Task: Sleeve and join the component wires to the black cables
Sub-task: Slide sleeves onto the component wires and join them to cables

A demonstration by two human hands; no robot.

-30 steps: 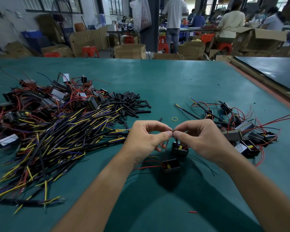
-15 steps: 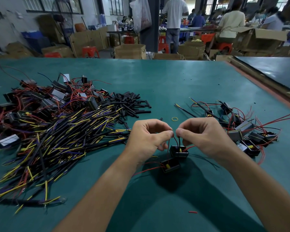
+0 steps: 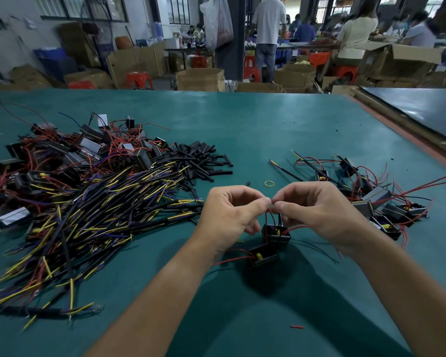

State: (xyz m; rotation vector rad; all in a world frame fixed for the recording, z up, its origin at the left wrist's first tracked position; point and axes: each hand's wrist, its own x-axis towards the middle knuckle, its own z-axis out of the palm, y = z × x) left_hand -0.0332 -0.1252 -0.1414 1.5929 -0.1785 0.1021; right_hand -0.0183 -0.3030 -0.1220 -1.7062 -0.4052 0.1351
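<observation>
My left hand (image 3: 229, 215) and my right hand (image 3: 317, 212) meet fingertip to fingertip above the green table (image 3: 255, 130), pinching the thin red and black wires of a small black box component (image 3: 276, 234) that hangs just under them. A second black component (image 3: 263, 256) with a red wire lies on the table below. Left of my hands spreads a big pile of black cables (image 3: 93, 210) with yellow and purple ends. A heap of short black sleeve tubes (image 3: 201, 161) lies behind it.
More components with red wires (image 3: 83, 148) are stacked at the far left. At the right lies a group of components joined to cables (image 3: 381, 202). A yellow rubber band (image 3: 269, 183) and a red wire scrap (image 3: 296, 327) lie loose. People work at benches beyond the table.
The pinch point has risen slightly, lifting the hanging component off the second one. Both hands stay pinched together on the wires.
</observation>
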